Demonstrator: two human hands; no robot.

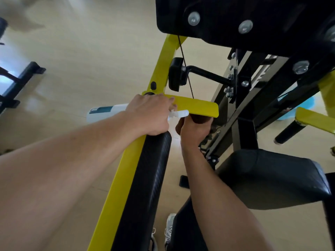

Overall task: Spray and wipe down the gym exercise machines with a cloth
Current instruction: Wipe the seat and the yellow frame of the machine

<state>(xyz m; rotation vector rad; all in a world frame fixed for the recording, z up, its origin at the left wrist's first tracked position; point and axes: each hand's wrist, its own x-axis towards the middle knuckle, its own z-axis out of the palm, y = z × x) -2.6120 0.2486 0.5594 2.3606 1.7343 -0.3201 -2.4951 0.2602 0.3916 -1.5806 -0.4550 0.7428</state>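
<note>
Head view: left hand (150, 115) curled around a white spray bottle (107, 111), bottle lying sideways across the yellow frame arm (161, 69) of the gym machine, nozzle (179, 113) pointing right beneath a flat yellow crossbar (197, 106), fingertips touching that bar's near edge. Right hand (194, 128) just below and right of the nozzle, fingers wrapped upward around a dark reddish-brown wad, apparently the cloth (201, 119), pressed against the crossbar's underside. Beside both forearms a long black pad (145, 187) on the yellow arm, black seat (272, 180) to the right, sneakers (169, 230) on pale floor (90, 42) below.
</note>
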